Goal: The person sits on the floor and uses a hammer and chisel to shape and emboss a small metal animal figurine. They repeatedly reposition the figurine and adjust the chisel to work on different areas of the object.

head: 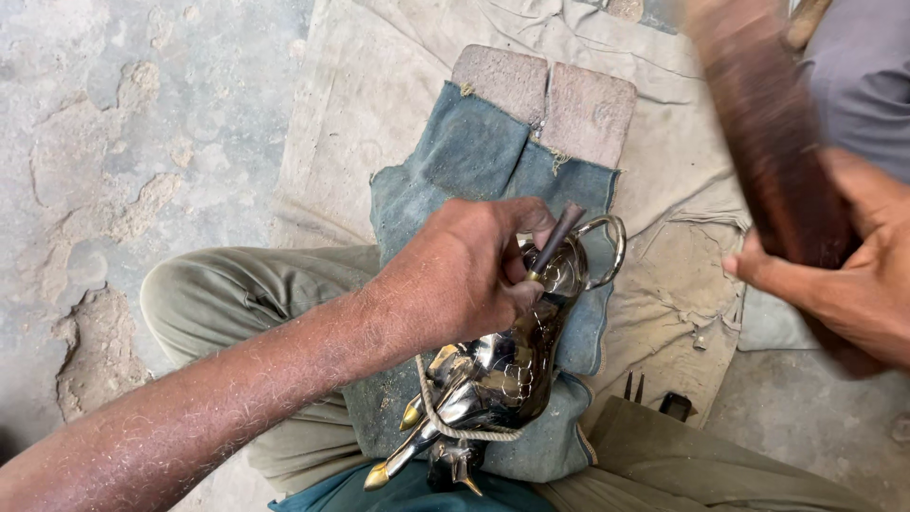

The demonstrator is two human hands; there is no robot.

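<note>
A shiny metal vessel [498,370] with a loop handle and brass-coloured tips lies on a blue cloth [474,161] over my lap, with a cord looped around it. My left hand [464,270] rests on the vessel's top and grips a thin dark chisel-like tool [557,239] set against the metal. My right hand [844,275] is raised at the right, closed around the handle of a blurred reddish-brown wooden mallet [773,133] above the work.
Two worn bricks [545,95] lie under the far end of the blue cloth. A beige sackcloth [398,66] covers the cracked concrete floor [123,142]. Small dark tools [654,396] lie by my right knee.
</note>
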